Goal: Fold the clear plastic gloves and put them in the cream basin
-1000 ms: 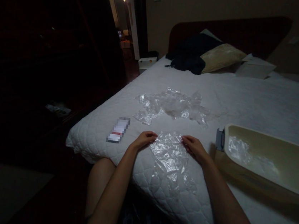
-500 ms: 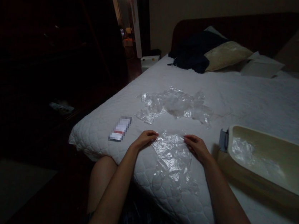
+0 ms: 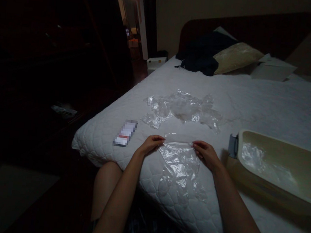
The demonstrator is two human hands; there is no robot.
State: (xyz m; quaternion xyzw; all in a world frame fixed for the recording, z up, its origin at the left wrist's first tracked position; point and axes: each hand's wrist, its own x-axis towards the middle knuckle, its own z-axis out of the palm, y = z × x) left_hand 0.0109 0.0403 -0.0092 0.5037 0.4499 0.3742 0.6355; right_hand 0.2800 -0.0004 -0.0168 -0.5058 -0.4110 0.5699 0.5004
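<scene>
A crumpled clear plastic bag (image 3: 179,166) lies near the bed's front corner, its top edge stretched between my two hands. My left hand (image 3: 153,144) pinches the bag's upper left edge. At the upper right edge, the fingers of my right hand (image 3: 204,152) are closed on the same bag. A straight folded line or strip runs across the bag from one hand to the other, with a clear flap beyond it. More crumpled clear plastic (image 3: 184,108) is spread on the bed just past my hands.
On the right stands a cream plastic bin (image 3: 277,184) with a grey latch and clear plastic inside. A blurred-out phone-like rectangle (image 3: 125,133) lies left of my hands. Farther back are dark cloth (image 3: 200,56), a yellowish pillow (image 3: 239,57) and the headboard (image 3: 291,31).
The bag's top edge is now pulled taut into a straight line between my hands, with a flap showing above it. My hands have barely moved.
</scene>
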